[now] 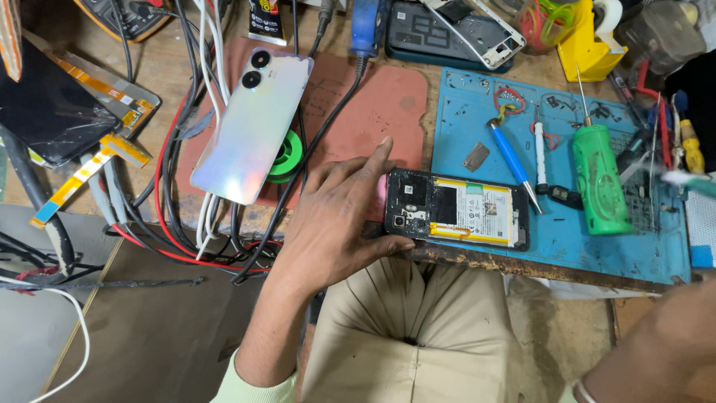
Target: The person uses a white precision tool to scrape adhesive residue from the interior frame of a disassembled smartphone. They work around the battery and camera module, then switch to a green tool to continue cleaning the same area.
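An opened phone (456, 208) lies back-up on the bench's front edge, its battery and circuit board showing. My left hand (341, 213) rests beside its left end, thumb under the phone's lower corner and fingers spread above it. My right hand (656, 351) is low at the bottom right, blurred, away from the bench; whether it holds anything cannot be told. A shiny iridescent phone back cover (250, 125) leans on a green solder spool (286, 155) to the left of my left hand.
A blue work mat (567, 246) carries a green screwdriver (600, 179), a blue-handled tool (512, 154) and a white one (540, 153). A red mat (373, 104) lies behind. Tangled cables (179, 224) hang left. A yellow tape dispenser (585, 41) and phone frame (447, 33) stand at back.
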